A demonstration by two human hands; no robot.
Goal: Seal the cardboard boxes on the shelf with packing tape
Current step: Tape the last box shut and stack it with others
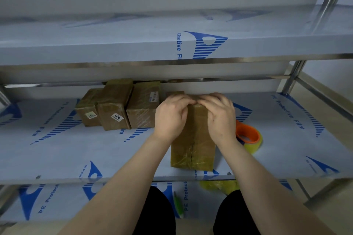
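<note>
Forearms reach in from the near edge. The left hand [171, 118] and right hand [219, 116] meet at the far top edge of a cardboard box [194, 150]. The fingers [183, 99] of both hands curl over that edge and grip it. Their tips are hidden, so I cannot tell whether a tape end is pinched there. The box lies on the middle shelf [76, 154], right of centre and near the front edge, its long side running near to far. It is brown, with glossy, wrinkled tape along the top and round the near end, and the centre seam shows as a dark line beneath. Judgement: this box is mostly sealed and its far end is being finished. The tape roll [248, 137], with an orange core, lies just right of the box. Three taped boxes [116, 108] sit touching in a row at far left, two showing labels on the near face and the third on top. One more box is partly hidden behind the left hand, its state unclear.
</note>
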